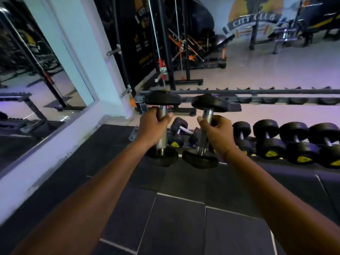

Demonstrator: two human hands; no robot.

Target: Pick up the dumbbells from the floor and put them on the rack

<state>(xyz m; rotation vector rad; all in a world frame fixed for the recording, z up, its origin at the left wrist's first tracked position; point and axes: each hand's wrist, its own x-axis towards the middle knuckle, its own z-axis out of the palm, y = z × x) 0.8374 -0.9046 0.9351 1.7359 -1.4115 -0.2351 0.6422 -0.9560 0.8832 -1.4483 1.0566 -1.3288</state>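
Dark rubber floor tiles [176, 218] with pale seams fill the lower half of the head view, and a white-framed mirror [36, 80] leans along the wall at nine o'clock, reflecting rack frames. Beside it, toward eleven o'clock, stands a black cable machine [161, 52] with red and orange fittings; the writing on the dark banner behind it is too blurred to read.

At the centre, the left hand [152, 128] has its fingers curled round the steel handle of the left dumbbell [162, 126], held nearly upright and clear of the floor. Just beside it, the right hand [218, 134] grips the handle of the right dumbbell [204, 129] the same way, tilted a little. The two lower heads sit close together but apart.

Behind the hands runs the rack [276, 92], its upper rail with saddle notches stretching toward three o'clock. Small dumbbells [179, 131] lie between the wrists on the lower tier, and a row of larger racked dumbbells [294, 142] with yellow emblems continues toward three o'clock. At one o'clock a wall mural [254, 20] reads "CITY CLUB", with benches below it.
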